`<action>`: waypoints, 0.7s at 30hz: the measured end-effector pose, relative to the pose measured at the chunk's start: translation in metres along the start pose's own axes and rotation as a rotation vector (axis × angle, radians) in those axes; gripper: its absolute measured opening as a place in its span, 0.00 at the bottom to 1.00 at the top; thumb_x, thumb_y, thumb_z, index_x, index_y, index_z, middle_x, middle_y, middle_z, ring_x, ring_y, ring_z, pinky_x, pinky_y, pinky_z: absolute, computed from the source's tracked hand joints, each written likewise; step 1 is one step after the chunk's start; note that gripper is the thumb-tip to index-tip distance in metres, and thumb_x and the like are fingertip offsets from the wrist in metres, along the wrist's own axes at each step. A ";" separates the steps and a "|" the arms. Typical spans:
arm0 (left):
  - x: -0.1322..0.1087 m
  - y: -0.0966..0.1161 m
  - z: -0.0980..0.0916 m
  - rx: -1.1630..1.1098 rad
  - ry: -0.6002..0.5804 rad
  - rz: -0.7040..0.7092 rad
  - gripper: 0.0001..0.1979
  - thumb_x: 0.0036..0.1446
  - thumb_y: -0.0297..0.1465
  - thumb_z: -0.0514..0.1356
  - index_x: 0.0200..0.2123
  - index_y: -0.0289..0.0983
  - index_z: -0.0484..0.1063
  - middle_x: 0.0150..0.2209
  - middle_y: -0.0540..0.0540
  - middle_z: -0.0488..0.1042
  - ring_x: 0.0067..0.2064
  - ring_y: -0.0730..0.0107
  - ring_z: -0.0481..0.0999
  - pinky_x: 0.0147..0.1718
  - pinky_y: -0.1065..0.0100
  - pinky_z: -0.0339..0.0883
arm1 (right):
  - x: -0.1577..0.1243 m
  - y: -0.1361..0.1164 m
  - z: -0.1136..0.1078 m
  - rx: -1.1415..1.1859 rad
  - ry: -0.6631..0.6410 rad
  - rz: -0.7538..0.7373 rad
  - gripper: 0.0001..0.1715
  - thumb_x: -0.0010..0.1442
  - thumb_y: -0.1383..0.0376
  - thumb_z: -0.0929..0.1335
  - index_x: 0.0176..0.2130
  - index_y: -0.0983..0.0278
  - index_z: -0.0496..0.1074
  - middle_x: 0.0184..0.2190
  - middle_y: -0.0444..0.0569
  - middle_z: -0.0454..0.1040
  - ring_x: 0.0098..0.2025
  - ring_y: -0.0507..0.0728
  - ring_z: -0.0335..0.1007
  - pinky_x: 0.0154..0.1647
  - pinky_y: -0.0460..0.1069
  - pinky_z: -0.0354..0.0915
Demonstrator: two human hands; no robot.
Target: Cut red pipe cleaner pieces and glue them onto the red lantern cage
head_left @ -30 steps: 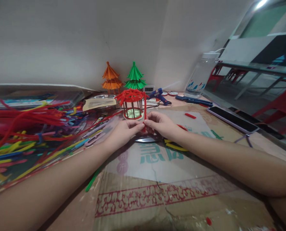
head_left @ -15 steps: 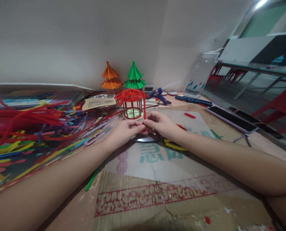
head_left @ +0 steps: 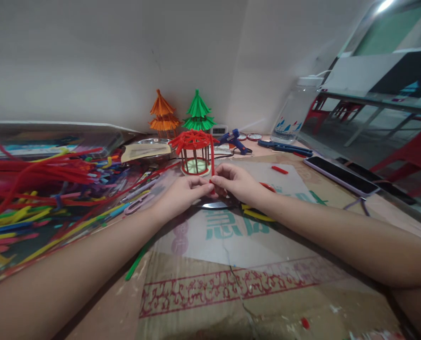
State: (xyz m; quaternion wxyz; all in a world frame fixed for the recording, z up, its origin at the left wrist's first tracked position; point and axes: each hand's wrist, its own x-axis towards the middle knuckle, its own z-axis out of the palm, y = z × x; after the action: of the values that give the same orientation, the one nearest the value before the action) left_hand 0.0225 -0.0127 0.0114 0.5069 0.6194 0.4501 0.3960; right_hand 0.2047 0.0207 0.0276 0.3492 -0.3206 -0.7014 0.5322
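My left hand [head_left: 182,192] and my right hand [head_left: 236,182] meet at the middle of the table, both pinched on a red pipe cleaner [head_left: 212,158] that stands up between their fingertips. Just behind the hands sits a small pavilion model [head_left: 194,153] with a red pipe-cleaner roof and thin posts. A round metal dish [head_left: 212,205] lies under the hands, mostly hidden.
A heap of coloured pipe cleaners [head_left: 36,189] fills the left side. Orange [head_left: 164,114] and green [head_left: 198,113] paper pagodas stand at the back wall. A blue glue gun [head_left: 235,140], a plastic jar [head_left: 295,113], a phone [head_left: 341,174] and flattened cardboard [head_left: 231,278] are around.
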 end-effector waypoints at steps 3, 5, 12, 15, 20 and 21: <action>0.000 0.001 0.000 -0.021 -0.006 0.002 0.19 0.52 0.47 0.67 0.32 0.35 0.76 0.34 0.43 0.84 0.37 0.63 0.83 0.42 0.64 0.72 | 0.000 0.001 0.000 0.014 -0.003 -0.002 0.11 0.59 0.60 0.70 0.33 0.61 0.64 0.17 0.35 0.65 0.17 0.47 0.57 0.17 0.43 0.54; 0.000 0.001 0.001 -0.040 -0.011 0.000 0.18 0.52 0.46 0.67 0.31 0.35 0.76 0.33 0.43 0.84 0.37 0.63 0.83 0.41 0.64 0.72 | 0.000 0.002 0.000 0.019 -0.007 0.001 0.11 0.59 0.59 0.70 0.33 0.61 0.64 0.17 0.35 0.64 0.16 0.47 0.56 0.17 0.44 0.54; 0.000 0.001 0.001 -0.056 -0.014 -0.008 0.16 0.53 0.44 0.68 0.31 0.36 0.74 0.33 0.44 0.83 0.36 0.64 0.83 0.40 0.65 0.72 | -0.001 0.000 0.001 0.013 0.001 0.006 0.09 0.61 0.62 0.68 0.33 0.61 0.64 0.17 0.35 0.64 0.17 0.47 0.57 0.17 0.44 0.54; 0.000 0.000 0.001 -0.048 -0.024 0.002 0.16 0.53 0.44 0.67 0.31 0.35 0.75 0.33 0.43 0.84 0.37 0.64 0.83 0.41 0.64 0.72 | -0.001 -0.001 0.001 0.010 -0.009 0.011 0.09 0.61 0.62 0.68 0.33 0.61 0.64 0.17 0.35 0.64 0.17 0.48 0.57 0.18 0.44 0.55; 0.001 -0.001 -0.001 -0.006 -0.020 0.008 0.15 0.54 0.43 0.67 0.31 0.35 0.75 0.34 0.44 0.84 0.37 0.65 0.82 0.40 0.66 0.72 | 0.000 -0.001 0.000 -0.022 -0.012 0.006 0.11 0.60 0.60 0.70 0.32 0.61 0.64 0.18 0.35 0.64 0.18 0.47 0.57 0.18 0.43 0.55; 0.001 -0.001 -0.001 -0.007 -0.021 0.007 0.15 0.54 0.43 0.67 0.31 0.36 0.75 0.34 0.44 0.84 0.37 0.65 0.83 0.40 0.67 0.72 | 0.000 -0.001 0.000 -0.024 -0.013 0.006 0.11 0.60 0.60 0.70 0.32 0.61 0.64 0.18 0.35 0.64 0.18 0.47 0.57 0.18 0.43 0.54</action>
State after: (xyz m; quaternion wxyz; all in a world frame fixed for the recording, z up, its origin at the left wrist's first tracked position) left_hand 0.0216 -0.0113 0.0106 0.5122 0.6232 0.4414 0.3928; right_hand 0.2045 0.0206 0.0281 0.3390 -0.3233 -0.7091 0.5270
